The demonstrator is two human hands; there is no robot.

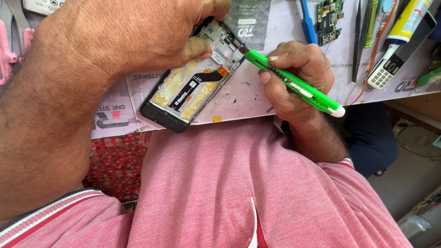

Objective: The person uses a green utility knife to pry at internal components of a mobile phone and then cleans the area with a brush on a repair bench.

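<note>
Head view: the right hand, right of centre in the frame, has its grip closed around a bright green utility knife, fingers wrapped over the barrel and the thumb pressed along its near side; the white end cap sticks out past the heel of the hand toward the lower right, and the short dark blade at the other end meets the upper right edge of an opened phone. That phone lies tilted in the middle of the frame, its back cover off, showing a black frame, yellowish adhesive patches, a black flex cable with an orange end, and a silver metal shield near its top. The left hand, large in the upper left of the frame, has its grip closed on the phone's upper end, the thumb pressing down on the silver shield and the fingers curled over the far edge, so the top of the phone is partly hidden. The phone's lower corner overhangs the near edge of the counter, which is covered with a pale pink printed mat. Along the upper right of the frame lie a blue-handled tool, a small green circuit board, dark tweezers, a yellow-and-white tube and a small white keypad phone. The person's pink shirt fills the lower frame.
</note>
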